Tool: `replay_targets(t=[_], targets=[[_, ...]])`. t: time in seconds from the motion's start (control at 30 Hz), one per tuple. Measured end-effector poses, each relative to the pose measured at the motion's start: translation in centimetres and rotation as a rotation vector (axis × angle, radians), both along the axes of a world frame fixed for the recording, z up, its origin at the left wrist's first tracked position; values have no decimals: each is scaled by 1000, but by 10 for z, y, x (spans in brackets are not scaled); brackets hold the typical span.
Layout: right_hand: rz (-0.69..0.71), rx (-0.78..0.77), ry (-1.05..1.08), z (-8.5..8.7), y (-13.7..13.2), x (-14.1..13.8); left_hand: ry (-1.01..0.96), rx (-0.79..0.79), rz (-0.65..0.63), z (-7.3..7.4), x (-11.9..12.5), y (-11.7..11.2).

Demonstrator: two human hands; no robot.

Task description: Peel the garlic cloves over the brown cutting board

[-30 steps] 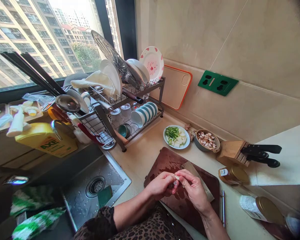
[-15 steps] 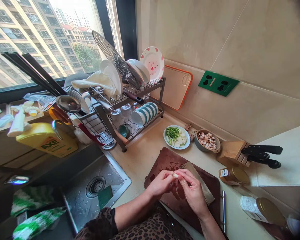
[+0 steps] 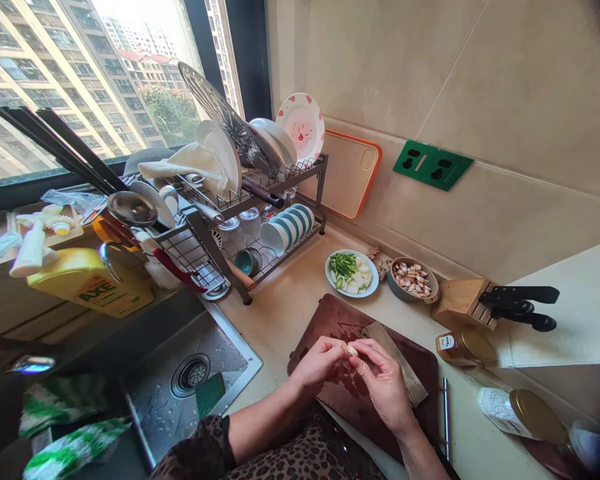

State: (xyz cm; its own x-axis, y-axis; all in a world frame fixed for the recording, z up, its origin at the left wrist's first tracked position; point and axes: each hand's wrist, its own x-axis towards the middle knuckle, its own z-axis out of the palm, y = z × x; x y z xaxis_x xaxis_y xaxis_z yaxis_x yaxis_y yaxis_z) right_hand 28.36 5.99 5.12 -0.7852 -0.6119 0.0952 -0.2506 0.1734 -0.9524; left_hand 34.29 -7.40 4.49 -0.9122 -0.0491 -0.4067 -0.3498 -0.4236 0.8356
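A small pale garlic clove (image 3: 351,350) is pinched between the fingertips of both hands, over the wet brown cutting board (image 3: 325,327). My left hand (image 3: 321,363) is closed on the clove from the left side. From the right, my right hand (image 3: 383,380) grips it with thumb and fingers. Beneath and beside my right hand lies a cleaver (image 3: 397,360), flat on the board, its blade partly covered by that hand. Beyond the board stand a bowl of unpeeled garlic cloves (image 3: 412,278) and a plate (image 3: 329,280) with sliced green pepper and white pieces.
A wooden knife block (image 3: 457,300) and lidded jars (image 3: 465,348) stand to the right. At left are the sink (image 3: 235,357) and a two-tier dish rack (image 3: 300,179) full of dishes. Ginger (image 3: 381,267) lies by the wall. A yellow detergent bottle (image 3: 80,283) stands behind the sink.
My fingers have shifted slightly around the garlic clove, and more of it shows now. The whole view has moved a little; the other things stay in place.
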Motion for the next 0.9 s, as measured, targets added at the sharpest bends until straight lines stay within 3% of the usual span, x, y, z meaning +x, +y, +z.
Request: replay_targets(t=[0.2, 0.37, 0.6, 0.9], targets=[[-41, -45, -53, -5, 2, -1, 7, 53, 61, -1, -1, 5], [-35, -44, -66, -8, 6, -5, -1, -54, 23, 6, 1, 1], [-45, -54, -46, -7, 2, -2, -7, -59, 73, -2, -1, 3], [-244, -200, -387, -31, -12, 6, -16, -97, 225, -8, -4, 13]])
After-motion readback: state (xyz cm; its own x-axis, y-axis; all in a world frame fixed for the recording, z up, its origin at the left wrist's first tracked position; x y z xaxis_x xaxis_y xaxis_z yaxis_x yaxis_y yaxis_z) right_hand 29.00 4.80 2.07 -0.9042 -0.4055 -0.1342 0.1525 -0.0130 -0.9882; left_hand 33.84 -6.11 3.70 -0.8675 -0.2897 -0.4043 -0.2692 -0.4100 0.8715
